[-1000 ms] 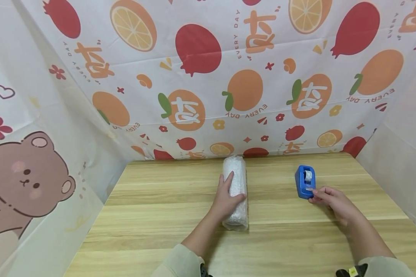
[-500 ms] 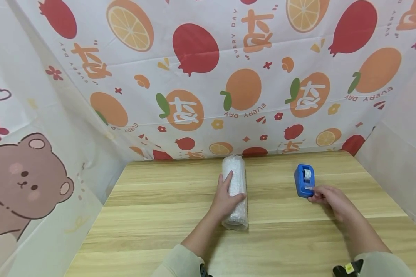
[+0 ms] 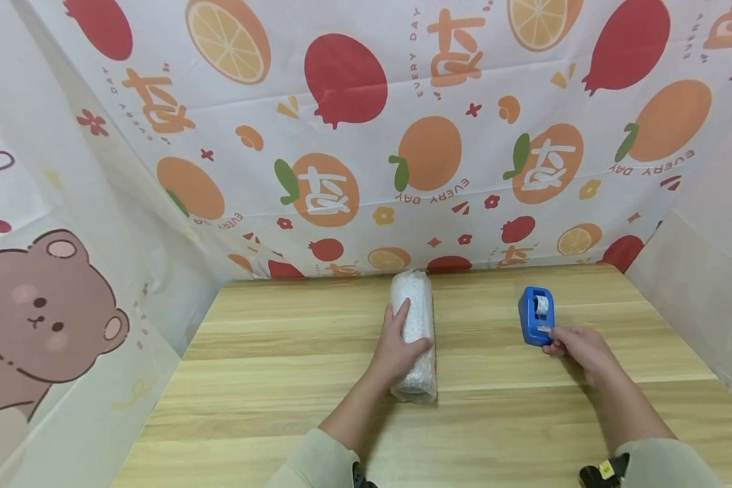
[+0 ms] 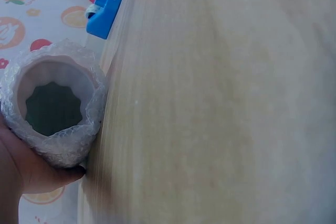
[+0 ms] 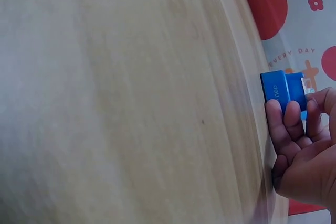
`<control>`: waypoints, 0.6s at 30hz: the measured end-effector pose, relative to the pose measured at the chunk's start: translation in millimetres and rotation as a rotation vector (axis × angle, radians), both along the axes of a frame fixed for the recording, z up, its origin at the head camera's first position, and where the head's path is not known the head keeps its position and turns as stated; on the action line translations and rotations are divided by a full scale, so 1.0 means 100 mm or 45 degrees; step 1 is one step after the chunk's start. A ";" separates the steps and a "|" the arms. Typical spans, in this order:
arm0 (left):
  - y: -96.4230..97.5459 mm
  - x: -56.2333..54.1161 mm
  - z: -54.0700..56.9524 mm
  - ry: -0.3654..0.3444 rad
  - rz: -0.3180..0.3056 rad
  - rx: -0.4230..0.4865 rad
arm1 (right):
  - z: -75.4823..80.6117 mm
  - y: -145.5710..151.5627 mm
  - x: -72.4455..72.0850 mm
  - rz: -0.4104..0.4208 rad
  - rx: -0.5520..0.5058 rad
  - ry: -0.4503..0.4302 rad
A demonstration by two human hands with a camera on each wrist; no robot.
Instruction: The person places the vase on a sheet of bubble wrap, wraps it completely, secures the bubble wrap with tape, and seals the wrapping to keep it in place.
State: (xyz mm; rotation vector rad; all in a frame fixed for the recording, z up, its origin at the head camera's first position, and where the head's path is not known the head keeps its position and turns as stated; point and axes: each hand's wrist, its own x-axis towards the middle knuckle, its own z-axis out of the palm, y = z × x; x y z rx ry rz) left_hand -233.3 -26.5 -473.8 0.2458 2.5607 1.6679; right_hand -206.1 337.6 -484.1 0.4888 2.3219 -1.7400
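Note:
A vase wrapped in bubble wrap (image 3: 422, 313) lies lengthwise on the table, its open end toward me. My left hand (image 3: 395, 351) grips it from the left, thumb across the top. In the left wrist view the bubble-wrapped vase (image 4: 65, 148) shows a pale rim and a dark, scalloped inside. To the right stands a blue tape dispenser (image 3: 529, 320) carrying a roll of tape (image 3: 541, 305). At its near end, my right hand (image 3: 587, 351) pinches the tape's end between thumb and forefinger. In the right wrist view other fingers rest against the dispenser (image 5: 274, 84).
The wooden table (image 3: 268, 366) backs onto a hanging white cloth (image 3: 366, 156) printed with fruit. Another cloth with a printed bear (image 3: 55, 305) hangs along the left side. A pale wall (image 3: 695, 285) borders the right side.
The right hand's fingers have drawn in slightly at the dispenser's near end, and its forearm has shifted a little left. The left hand and vase stay put. The head view has tilted slightly.

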 end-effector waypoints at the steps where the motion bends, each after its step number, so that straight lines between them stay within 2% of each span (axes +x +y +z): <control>1: 0.00 0.00 0.00 -0.002 0.000 0.000 | -0.01 -0.01 0.00 -0.007 -0.009 0.009; 7: 0.00 -0.01 0.01 -0.002 0.005 0.001 | -0.04 -0.04 0.00 -0.051 -0.003 0.066; 18: 0.01 0.00 0.02 -0.006 0.010 -0.010 | -0.07 -0.02 0.03 -0.027 0.147 0.081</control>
